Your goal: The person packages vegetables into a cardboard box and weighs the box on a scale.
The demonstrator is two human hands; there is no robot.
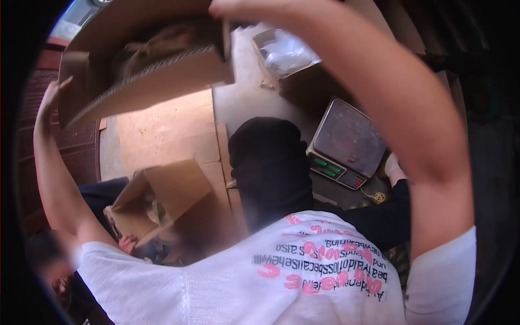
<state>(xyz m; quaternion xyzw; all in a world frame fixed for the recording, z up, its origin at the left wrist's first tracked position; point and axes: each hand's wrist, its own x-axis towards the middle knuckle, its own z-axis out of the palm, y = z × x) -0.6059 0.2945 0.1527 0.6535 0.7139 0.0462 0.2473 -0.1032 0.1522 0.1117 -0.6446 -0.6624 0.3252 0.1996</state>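
Observation:
A large open cardboard box [157,84] is raised at the upper left, tilted so that its dark inside shows. My left hand [56,91] holds its left side, with the fingers at the corner. The opposite side is gripped by my right hand [227,11] near the top edge of the view, partly cut off and blurred. Something brownish inside the box is too dark and blurred to name. Both my arms are lifted, and my white shirt [325,265] with pink and black print fills the lower view.
A digital scale [349,135] with a lit green display stands at centre right. Behind it, an open box [284,51] holds clear plastic. Flat cardboard [168,127] lies on the floor. At lower left another person's hand [128,244] is at a smaller open box [176,187].

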